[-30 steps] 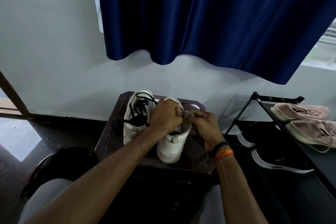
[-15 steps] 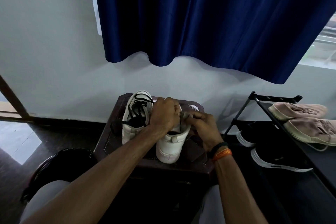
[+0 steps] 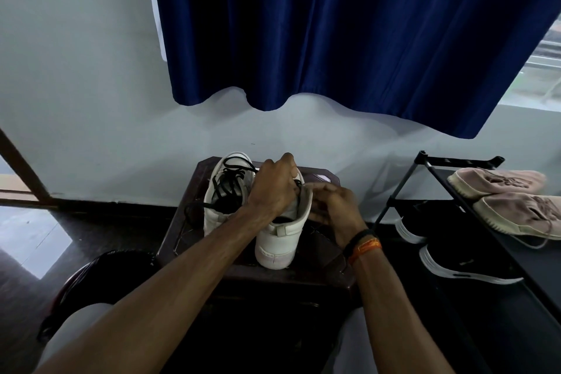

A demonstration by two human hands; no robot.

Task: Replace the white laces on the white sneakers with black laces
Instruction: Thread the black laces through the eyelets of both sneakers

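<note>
**A:** From the head view, where are your hands?

**B:** Both are at the centre of the frame, over the nearer white sneaker point(image 3: 279, 234). My left hand point(image 3: 274, 188) lies curled over its top, fingers bent down around the upper edge and tongue. My right hand point(image 3: 335, 206) sits just right of it, its fingers point(image 3: 321, 190) pinched together at the collar. A bit of black lace point(image 3: 299, 183) shows between the two hands; I cannot tell which hand actually has hold of it.

**A:** And the other shoe?

**B:** The second white sneaker point(image 3: 226, 191) stands just left of the first, touching it, with black laces point(image 3: 230, 182) threaded loosely and one end trailing off its left side. Both stand on a dark brown stool point(image 3: 182, 222) at lower centre.

**A:** What else is around?

**B:** A blue curtain point(image 3: 349, 30) fills the upper frame. At right a black shoe rack point(image 3: 403, 191) carries pink shoes point(image 3: 516, 197) on top and black shoes with white soles point(image 3: 464, 267) below. There are black and orange bands point(image 3: 362, 244) on my right wrist.
</note>
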